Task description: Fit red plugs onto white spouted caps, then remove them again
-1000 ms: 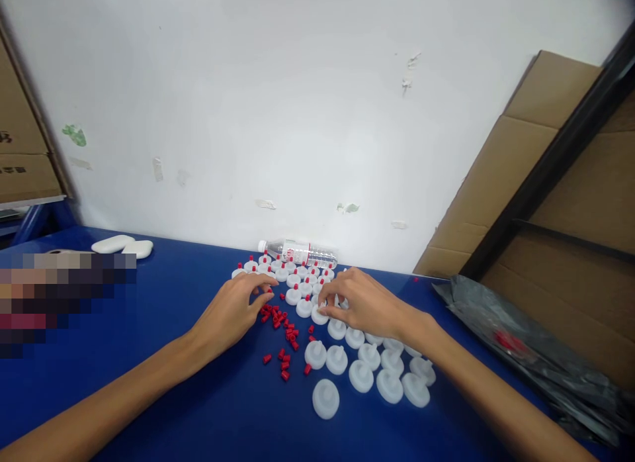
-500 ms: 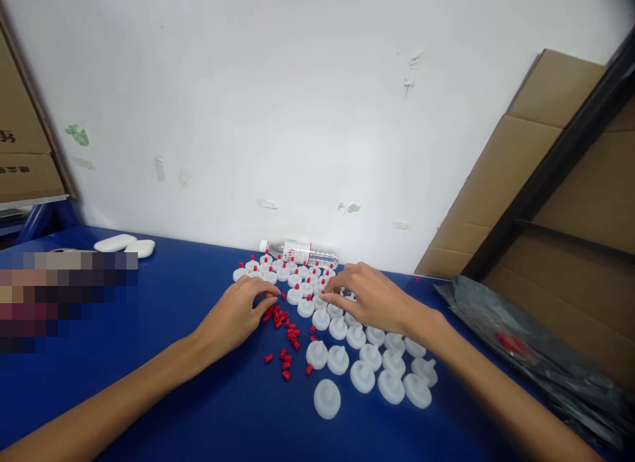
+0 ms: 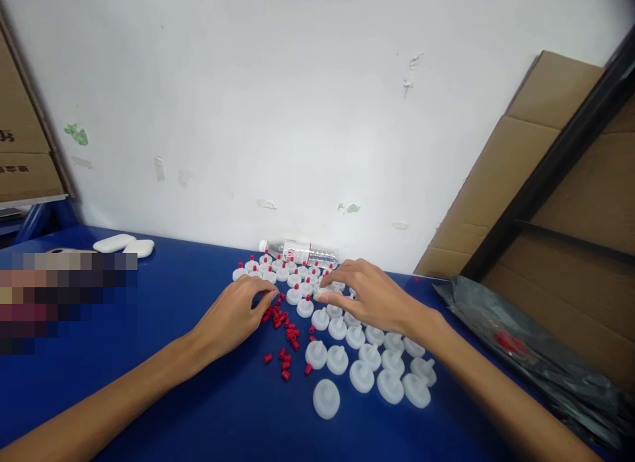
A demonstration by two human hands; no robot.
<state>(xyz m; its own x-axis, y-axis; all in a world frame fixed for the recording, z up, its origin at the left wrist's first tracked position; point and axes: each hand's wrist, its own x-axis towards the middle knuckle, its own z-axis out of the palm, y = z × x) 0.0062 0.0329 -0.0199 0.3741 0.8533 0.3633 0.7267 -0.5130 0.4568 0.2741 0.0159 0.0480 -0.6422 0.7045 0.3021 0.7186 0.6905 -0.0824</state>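
Blue table (image 3: pixel 163 396) strewn with white caps (image 3: pixel 362 376) and red plugs (image 3: pixel 288 333), likely light, stiff, slippery, best pinched by rims; right hand (image 3: pixel 377 296) clamped on one white cap (image 3: pixel 321 295), left hand (image 3: pixel 233 313) curled over plugs, grip hidden.

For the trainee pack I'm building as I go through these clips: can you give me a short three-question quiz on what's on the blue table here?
1. True or false: the water bottle stands upright against the wall.
2. What lies right at the fingertips of the left hand? A. loose red pieces B. a pair of scissors C. a roll of tape
3. Which group carries red tips: the white caps by the wall or the white caps nearest the person?

Key:
1. False, it lies on its side.
2. A.
3. Those by the wall.
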